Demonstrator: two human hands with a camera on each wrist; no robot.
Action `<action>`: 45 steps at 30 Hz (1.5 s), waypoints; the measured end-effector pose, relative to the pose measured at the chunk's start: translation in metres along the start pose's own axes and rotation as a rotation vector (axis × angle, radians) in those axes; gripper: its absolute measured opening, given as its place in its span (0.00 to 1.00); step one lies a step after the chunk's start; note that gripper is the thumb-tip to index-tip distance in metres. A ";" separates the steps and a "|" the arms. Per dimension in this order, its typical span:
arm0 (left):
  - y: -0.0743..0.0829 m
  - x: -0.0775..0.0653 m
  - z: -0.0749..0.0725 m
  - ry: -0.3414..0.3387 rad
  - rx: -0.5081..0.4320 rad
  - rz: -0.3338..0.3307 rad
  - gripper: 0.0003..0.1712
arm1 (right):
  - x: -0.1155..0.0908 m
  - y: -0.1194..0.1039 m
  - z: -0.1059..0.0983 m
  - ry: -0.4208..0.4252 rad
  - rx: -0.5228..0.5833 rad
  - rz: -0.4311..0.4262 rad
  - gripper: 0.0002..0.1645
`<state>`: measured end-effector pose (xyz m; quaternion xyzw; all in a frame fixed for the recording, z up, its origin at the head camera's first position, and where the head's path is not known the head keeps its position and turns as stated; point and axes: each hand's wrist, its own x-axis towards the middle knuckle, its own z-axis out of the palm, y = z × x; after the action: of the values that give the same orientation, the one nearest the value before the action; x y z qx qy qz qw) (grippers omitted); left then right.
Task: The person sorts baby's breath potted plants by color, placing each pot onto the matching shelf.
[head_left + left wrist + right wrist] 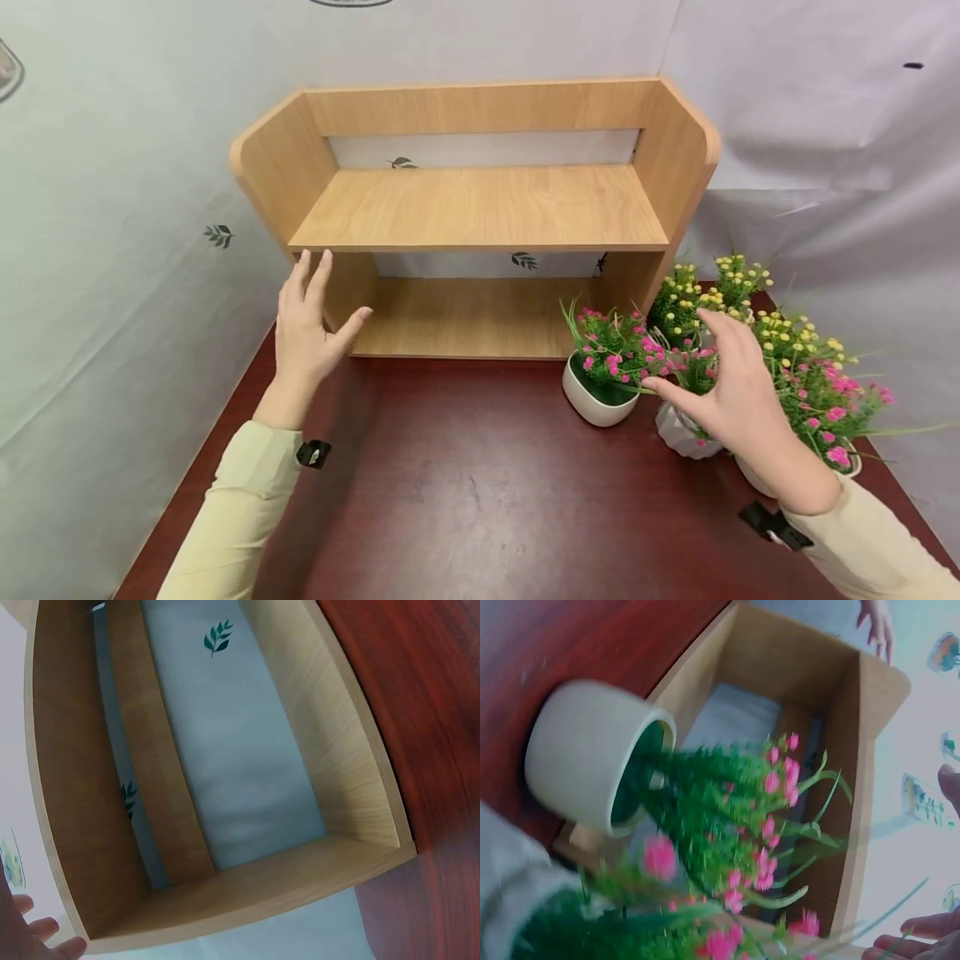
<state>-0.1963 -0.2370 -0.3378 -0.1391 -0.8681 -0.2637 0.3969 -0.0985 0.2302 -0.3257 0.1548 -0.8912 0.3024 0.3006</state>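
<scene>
Arms [243,500] outstretched, left hand [306,337] near wooden shelf [480,208], right hand [738,396] near potted flowers [613,354], each grip spread, empty.

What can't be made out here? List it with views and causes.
Head view: the middle of the frontmost pot, behind the right hand.
Left wrist view: most of the left hand, cut off by the left edge.
Right wrist view: the closest pot, blurred, cut off at bottom left.
</scene>
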 end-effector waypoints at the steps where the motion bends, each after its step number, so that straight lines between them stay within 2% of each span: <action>1: -0.001 0.002 0.001 0.028 -0.015 -0.003 0.50 | -0.003 -0.001 0.001 0.009 0.004 0.002 0.63; 5: -0.004 0.009 0.003 0.131 -0.075 -0.030 0.47 | -0.017 -0.004 0.004 0.027 -0.001 0.039 0.59; 7: -0.005 0.012 0.004 0.161 -0.088 -0.048 0.44 | -0.023 -0.005 0.005 0.026 -0.004 0.069 0.55; 13: -0.010 0.021 0.005 0.197 -0.096 -0.076 0.38 | -0.036 -0.007 0.011 0.033 0.015 0.133 0.50; 21: -0.019 0.036 0.001 0.274 -0.067 -0.125 0.38 | -0.040 -0.008 0.019 -0.025 0.023 0.198 0.47; 26: -0.029 0.041 0.001 0.296 -0.044 -0.150 0.39 | -0.043 -0.007 0.026 -0.040 0.024 0.187 0.45; 29: -0.036 0.043 0.002 0.299 -0.053 -0.219 0.41 | -0.046 -0.007 0.029 -0.067 0.038 0.213 0.45; 33: -0.044 0.046 0.003 0.298 -0.106 -0.358 0.44 | -0.049 -0.008 0.034 -0.113 0.070 0.273 0.44; 38: -0.049 0.048 0.002 0.256 -0.174 -0.493 0.43 | -0.060 -0.007 0.046 -0.101 0.104 0.319 0.45; 42: -0.050 0.050 0.004 0.206 -0.245 -0.566 0.42 | -0.069 -0.003 0.057 -0.077 0.123 0.366 0.46; 45: -0.051 0.052 0.005 0.179 -0.280 -0.597 0.40 | -0.073 -0.001 0.066 -0.074 0.132 0.394 0.46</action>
<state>-0.2558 -0.2743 -0.3180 0.0918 -0.7875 -0.4960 0.3540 -0.0706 0.1953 -0.4135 0.0080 -0.8930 0.4069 0.1920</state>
